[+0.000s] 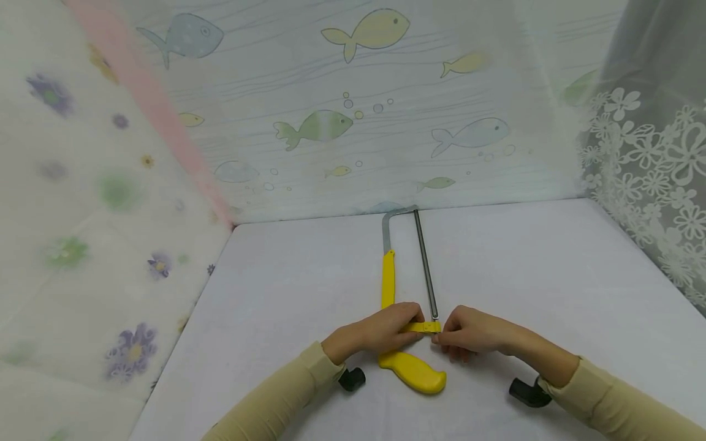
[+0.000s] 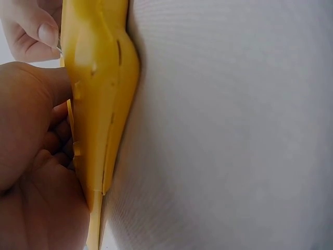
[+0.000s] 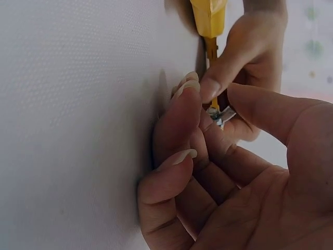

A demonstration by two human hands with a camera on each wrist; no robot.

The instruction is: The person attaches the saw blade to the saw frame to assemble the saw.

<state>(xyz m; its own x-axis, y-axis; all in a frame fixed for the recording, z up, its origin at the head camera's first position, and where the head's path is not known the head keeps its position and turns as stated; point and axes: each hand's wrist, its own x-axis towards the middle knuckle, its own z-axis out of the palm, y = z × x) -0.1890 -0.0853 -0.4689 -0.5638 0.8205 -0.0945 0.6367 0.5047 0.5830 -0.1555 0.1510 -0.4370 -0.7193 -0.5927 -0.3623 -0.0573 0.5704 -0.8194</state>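
While a yellow-framed hacksaw [image 1: 388, 282] is laid on the white tabletop [image 1: 287, 275], it is clamped in the L hand's [image 1: 388, 327] fingers, w/ its metal end ftg. [image 3: 225, 115] pinched by the R hand's [image 1: 477, 331].

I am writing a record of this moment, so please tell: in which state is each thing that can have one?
Hacksaw: lying on the table.
Blade: mounted on the hacksaw; tension not visible.
Left hand: gripping the hacksaw.
Right hand: pinching the metal fitting.
Metal fitting: near the blade's near end; tight or loose, cannot tell.
Sleeves: ending before the hands.
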